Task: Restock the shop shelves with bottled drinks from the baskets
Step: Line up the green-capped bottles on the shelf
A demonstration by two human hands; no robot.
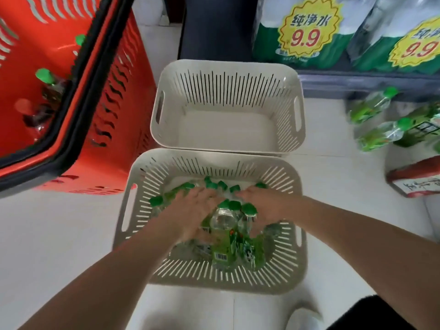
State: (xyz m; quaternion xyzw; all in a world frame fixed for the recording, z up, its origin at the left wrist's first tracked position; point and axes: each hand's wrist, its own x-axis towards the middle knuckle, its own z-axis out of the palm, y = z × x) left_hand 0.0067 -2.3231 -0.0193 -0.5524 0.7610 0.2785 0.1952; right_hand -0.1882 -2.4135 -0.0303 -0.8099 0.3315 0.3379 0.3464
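Observation:
A beige slotted basket (289, 270) on the floor in front of me holds several clear bottles with green caps and green labels (225, 239). Both my hands are inside it. My left hand (190, 210) grips the left side of a bunch of upright bottles, and my right hand (264, 206) grips the right side. The bunch stands between my palms, its caps (238, 207) level with my knuckles. More green caps (214, 184) lie past my fingertips. Blur hides the fingers' exact hold.
A second beige basket (228, 136) stands empty just beyond the first. A red basket (114, 110) at the left, tilted, holds a few bottles. Loose green-capped bottles (371, 108) lie on the floor at the right. Packs of water with 9.9 price tags (307, 32) sit on the low shelf.

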